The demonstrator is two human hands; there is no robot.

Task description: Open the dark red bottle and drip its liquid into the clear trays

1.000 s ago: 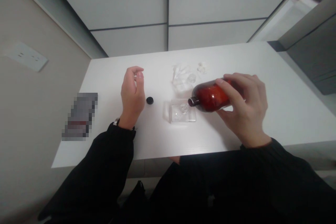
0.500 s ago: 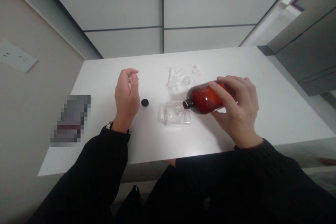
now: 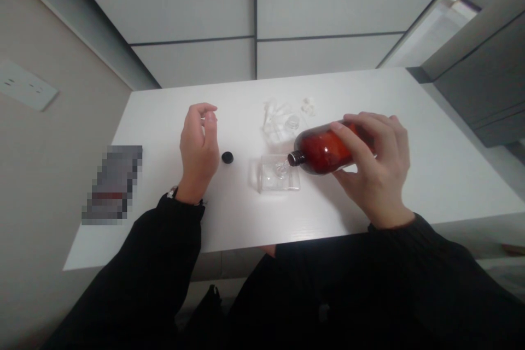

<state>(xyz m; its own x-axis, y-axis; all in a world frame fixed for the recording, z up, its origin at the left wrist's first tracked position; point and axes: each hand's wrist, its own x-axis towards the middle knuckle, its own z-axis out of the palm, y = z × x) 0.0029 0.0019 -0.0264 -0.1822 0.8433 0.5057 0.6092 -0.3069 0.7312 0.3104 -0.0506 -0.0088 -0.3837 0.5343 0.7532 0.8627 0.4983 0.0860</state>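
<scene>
My right hand is wrapped round an amber bottle, tipped on its side with its uncapped black-looking mouth pointing left. Just below that mouth stands a clear square-sided container with a round neck. Whether liquid runs between the two I cannot make out. My left hand is raised over the left part of the table, fingers loosely curled and the thumb apart from them, with nothing visible in it. Beside it on the table lies a round black cap.
Behind the square container is a clear, crinkled-looking item with a round neck. Small white pieces lie near it. A blurred-out dark flat object rests at the left of the white table. Cabinet panels stand behind.
The view has shifted slightly. My right hand and the amber bottle have moved a little to the right, the bottle still tipped. My left hand keeps its pose.
</scene>
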